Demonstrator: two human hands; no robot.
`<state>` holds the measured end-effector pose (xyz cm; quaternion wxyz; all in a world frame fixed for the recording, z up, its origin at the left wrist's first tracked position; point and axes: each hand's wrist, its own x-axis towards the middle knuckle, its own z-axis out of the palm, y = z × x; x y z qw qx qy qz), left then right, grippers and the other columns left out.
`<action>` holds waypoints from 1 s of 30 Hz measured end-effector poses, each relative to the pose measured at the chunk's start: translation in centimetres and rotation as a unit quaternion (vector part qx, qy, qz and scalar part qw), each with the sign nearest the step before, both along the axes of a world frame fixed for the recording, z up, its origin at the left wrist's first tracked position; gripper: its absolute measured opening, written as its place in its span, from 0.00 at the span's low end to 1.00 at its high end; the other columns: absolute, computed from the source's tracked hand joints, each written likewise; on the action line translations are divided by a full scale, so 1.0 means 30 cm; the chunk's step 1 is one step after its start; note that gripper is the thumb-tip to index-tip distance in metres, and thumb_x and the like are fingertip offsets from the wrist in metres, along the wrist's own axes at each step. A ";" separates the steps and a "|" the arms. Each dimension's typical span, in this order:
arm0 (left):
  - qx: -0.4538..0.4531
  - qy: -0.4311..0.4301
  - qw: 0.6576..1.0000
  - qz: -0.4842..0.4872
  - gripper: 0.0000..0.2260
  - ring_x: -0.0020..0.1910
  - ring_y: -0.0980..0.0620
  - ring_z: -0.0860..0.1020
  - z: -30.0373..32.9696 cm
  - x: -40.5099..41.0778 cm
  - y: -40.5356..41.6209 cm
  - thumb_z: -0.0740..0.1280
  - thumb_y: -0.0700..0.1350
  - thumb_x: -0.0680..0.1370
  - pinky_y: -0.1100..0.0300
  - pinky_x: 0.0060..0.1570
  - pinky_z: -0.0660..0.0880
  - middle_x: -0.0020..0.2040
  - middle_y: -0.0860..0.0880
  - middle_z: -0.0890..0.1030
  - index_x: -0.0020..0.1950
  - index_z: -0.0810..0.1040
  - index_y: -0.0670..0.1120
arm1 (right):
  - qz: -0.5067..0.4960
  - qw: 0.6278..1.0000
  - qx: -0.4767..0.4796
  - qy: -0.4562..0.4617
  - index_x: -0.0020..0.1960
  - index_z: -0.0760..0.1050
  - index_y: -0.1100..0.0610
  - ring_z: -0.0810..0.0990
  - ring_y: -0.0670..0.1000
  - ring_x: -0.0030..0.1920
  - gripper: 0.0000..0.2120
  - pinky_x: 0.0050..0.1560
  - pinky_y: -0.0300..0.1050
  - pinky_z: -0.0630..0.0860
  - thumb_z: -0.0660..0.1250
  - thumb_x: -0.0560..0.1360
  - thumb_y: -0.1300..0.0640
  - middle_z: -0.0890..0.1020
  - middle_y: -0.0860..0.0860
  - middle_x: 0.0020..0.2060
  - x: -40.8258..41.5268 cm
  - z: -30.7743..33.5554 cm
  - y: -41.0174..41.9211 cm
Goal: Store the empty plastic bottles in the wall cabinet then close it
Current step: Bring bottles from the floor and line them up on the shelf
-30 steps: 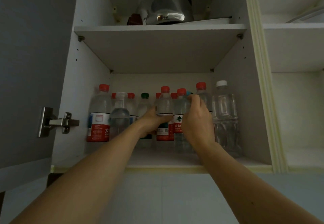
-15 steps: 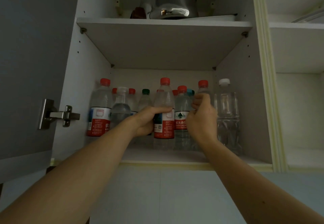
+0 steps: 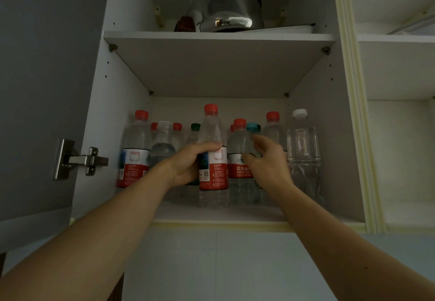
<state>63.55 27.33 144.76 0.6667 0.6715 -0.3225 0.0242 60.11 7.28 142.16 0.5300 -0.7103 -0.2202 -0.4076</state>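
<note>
While the cabinet door (image 3: 47,88) stands open, both hands work among bottles on the lower shelf (image 3: 219,213).

The left hand (image 3: 188,164) grasps a red-capped bottle (image 3: 213,159) at its label, fingers curled round it, upright at the shelf front. The right hand (image 3: 266,161) is released, fingers loosely spread beside a blue-capped bottle (image 3: 252,131). A clear white-capped bottle (image 3: 303,150) stands near the right wall. A steel kettle (image 3: 229,8) sits on the upper shelf.

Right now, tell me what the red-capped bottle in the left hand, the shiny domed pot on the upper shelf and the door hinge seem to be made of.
Red-capped clear bottle gripped by the left hand: thin transparent plastic, ribbed, with a glossy printed label. Shiny domed pot: likely polished steel, given its mirror-like reflections. Door hinge: brushed silver metal, probably steel.
</note>
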 end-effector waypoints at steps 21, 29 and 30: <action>0.094 -0.143 0.957 0.235 0.31 0.54 0.53 0.79 0.032 -0.068 0.035 0.77 0.63 0.61 0.55 0.50 0.76 0.58 0.55 0.80 0.62 0.74 0.59 | 0.003 0.987 -0.119 0.109 0.70 0.67 0.51 0.77 0.43 0.45 0.31 0.45 0.39 0.74 0.77 0.72 0.55 0.75 0.40 0.44 0.060 -0.016 0.005; 0.227 -0.247 0.878 0.342 0.49 0.56 0.49 0.78 0.140 -0.121 0.058 0.79 0.47 0.71 0.61 0.42 0.76 0.77 0.43 0.66 0.78 0.48 0.67 | 0.046 0.981 -0.136 0.133 0.64 0.72 0.49 0.79 0.41 0.44 0.25 0.40 0.37 0.74 0.78 0.71 0.54 0.80 0.41 0.45 0.071 -0.015 0.013; 0.246 -0.254 0.871 0.341 0.49 0.55 0.52 0.78 0.142 -0.124 0.059 0.78 0.46 0.71 0.66 0.38 0.74 0.78 0.43 0.63 0.78 0.47 0.68 | 0.053 0.980 -0.137 0.131 0.65 0.72 0.50 0.80 0.42 0.46 0.26 0.42 0.38 0.75 0.78 0.71 0.54 0.81 0.42 0.46 0.066 -0.015 0.016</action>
